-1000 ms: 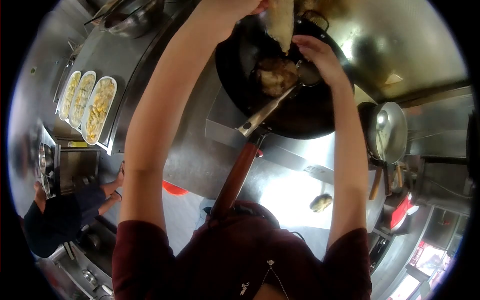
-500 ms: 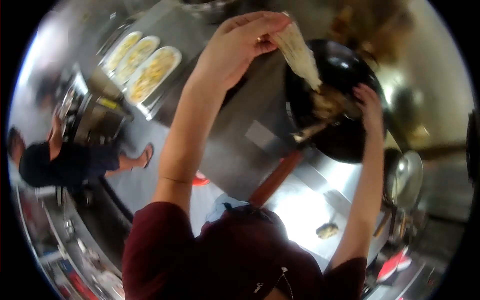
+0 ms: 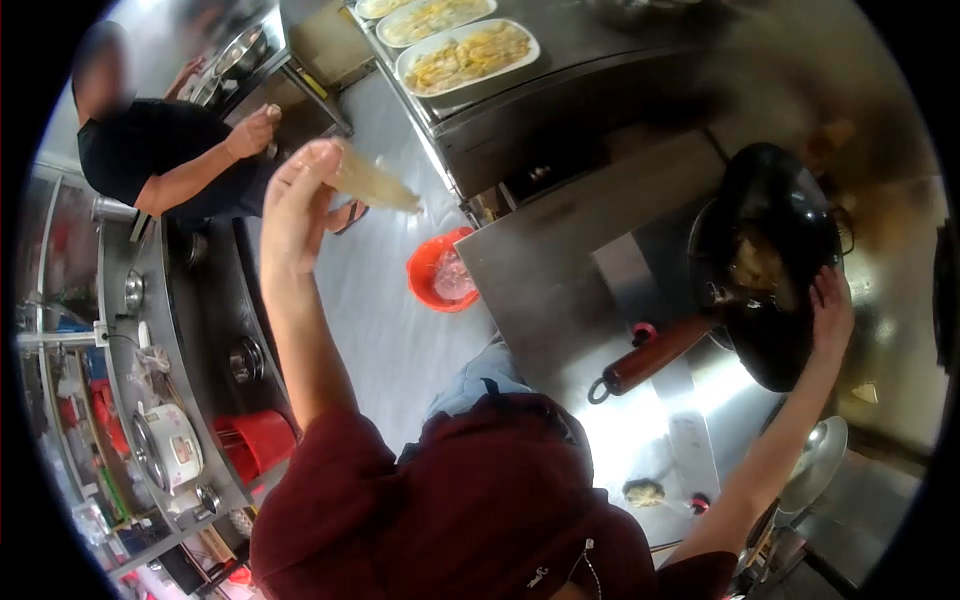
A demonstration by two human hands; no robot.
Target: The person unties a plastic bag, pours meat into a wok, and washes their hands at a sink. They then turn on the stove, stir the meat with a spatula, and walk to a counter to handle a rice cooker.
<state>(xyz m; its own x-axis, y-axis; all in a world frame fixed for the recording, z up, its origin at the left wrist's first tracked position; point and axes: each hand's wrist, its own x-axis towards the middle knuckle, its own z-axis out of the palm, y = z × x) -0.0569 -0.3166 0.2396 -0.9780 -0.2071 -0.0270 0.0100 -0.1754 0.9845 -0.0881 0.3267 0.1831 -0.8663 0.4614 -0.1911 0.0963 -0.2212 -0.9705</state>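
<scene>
The left hand [image 3: 298, 200] is raised high, its grip pinched on a pale, limp sheet [image 3: 378, 185] above the floor by the orange bucket [image 3: 440, 272], well apart from the black wok [image 3: 772, 350]. The right hand [image 3: 830, 312] lies on the wok's rim; whether that grip clasps, I cannot tell.

Steel kitchen all around me, pale floor [image 3: 380, 320] underfoot.
Stainless counters [image 3: 540, 250] ring it; an orange bucket [image 3: 440, 272] stands against one, food trays [image 3: 467, 55] sit on the far one, a rice cooker [image 3: 170, 445] is on my left, and a co-worker [image 3: 140, 150] stands beyond.
</scene>
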